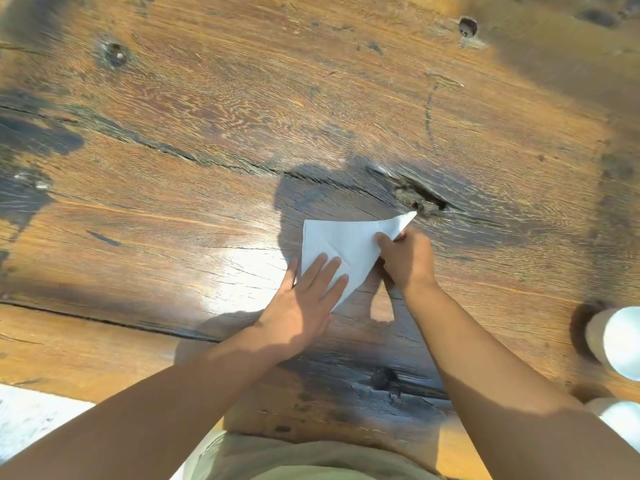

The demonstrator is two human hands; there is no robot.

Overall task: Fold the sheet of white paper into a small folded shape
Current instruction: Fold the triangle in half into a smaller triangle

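The white paper (346,244) lies folded into a triangle on the worn wooden table (242,116), right of centre. My left hand (304,299) rests flat on its near left part, fingers spread and pressing it down. At the far right corner, my right hand (405,258) pinches the paper between thumb and fingers, just below the pointed tip that sticks out beyond the hand. A crease line runs across the paper between the two hands.
Two white cylindrical objects (616,341) (620,417) stand at the right edge of the table. A deep dark knot hole (420,195) sits just beyond the paper's tip. The table's near edge runs by my torso; pale ground (31,420) shows at lower left.
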